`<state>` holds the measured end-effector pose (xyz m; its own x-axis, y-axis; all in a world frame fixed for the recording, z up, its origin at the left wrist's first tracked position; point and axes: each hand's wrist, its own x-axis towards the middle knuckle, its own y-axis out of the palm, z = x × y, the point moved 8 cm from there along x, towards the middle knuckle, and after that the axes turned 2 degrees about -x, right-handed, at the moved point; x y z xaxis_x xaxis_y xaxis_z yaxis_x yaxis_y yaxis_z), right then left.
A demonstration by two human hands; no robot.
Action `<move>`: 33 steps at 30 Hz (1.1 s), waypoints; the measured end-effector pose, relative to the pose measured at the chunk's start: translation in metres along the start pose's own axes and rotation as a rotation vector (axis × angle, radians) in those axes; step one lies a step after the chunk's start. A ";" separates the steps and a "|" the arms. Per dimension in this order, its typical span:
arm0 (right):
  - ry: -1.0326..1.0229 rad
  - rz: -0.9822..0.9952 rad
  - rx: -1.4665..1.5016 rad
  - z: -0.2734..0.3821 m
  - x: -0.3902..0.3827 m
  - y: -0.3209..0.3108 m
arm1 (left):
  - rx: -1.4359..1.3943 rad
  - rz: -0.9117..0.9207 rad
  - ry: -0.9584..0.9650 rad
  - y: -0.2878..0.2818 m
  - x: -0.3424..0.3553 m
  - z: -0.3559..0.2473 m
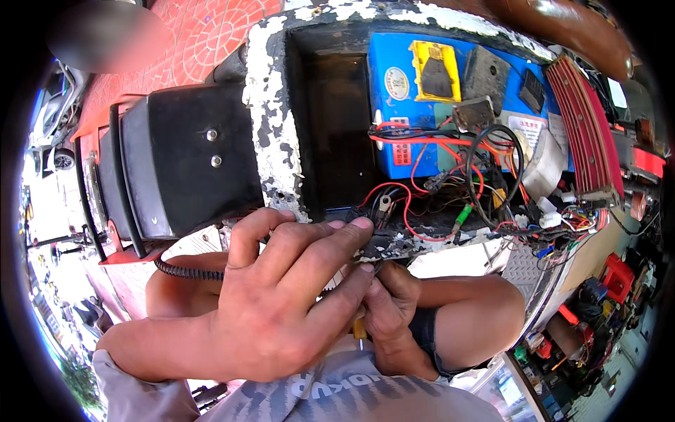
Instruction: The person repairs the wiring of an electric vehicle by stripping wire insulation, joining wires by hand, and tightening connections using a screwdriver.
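Item: grey printed shirt [316, 401], at 6 o'clock, nearest my lens. Item: left hand [281, 299], at 7 o'clock, back upward, fingers spread and loosely bent, tips at the near edge of the black frame; what lies under them is screened from me, so I cannot tell the grip. Item: right hand [389, 309], at 5 o'clock, fingers curled, thumb close by the left thumb; I cannot tell what it has hold of. Item: yellow piece [360, 328], thin tip pointing to 6 o'clock, between the 2 hands, partly covered.

Item: corrugated black hose [186, 271], at 8 o'clock. Item: black frame [273, 126], white paint flaking. Item: metal ring terminal [384, 203], at 3 o'clock, just beyond the left fingertips. Item: green connector [464, 214], at 3 o'clock, on a wire. Item: black housing [179, 183], at 10 o'clock, 2 bolts showing. Item: blue box [390, 56], at 1 to 2 o'clock inside the frame, wires across it. Item: red ribbed block [582, 133], at 2 o'clock. Item: red paving [218, 39], at 11 o'clock, farther off.
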<state>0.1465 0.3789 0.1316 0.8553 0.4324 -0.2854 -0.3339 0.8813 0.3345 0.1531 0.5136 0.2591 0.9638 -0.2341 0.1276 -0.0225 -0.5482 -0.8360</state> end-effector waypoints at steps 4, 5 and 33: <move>-0.075 -0.033 -0.079 0.004 -0.001 -0.001 | -0.027 -0.007 0.013 0.000 0.000 0.002; -0.064 -0.039 -0.083 0.005 -0.001 0.000 | -0.030 -0.007 0.020 -0.001 0.000 0.001; 0.045 0.117 0.476 -0.010 -0.001 0.010 | 0.055 -0.119 -0.022 0.007 -0.027 -0.027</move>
<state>0.1383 0.3896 0.1263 0.8015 0.5405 -0.2558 -0.2000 0.6455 0.7371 0.1201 0.4943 0.2647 0.9644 -0.1521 0.2161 0.1062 -0.5259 -0.8439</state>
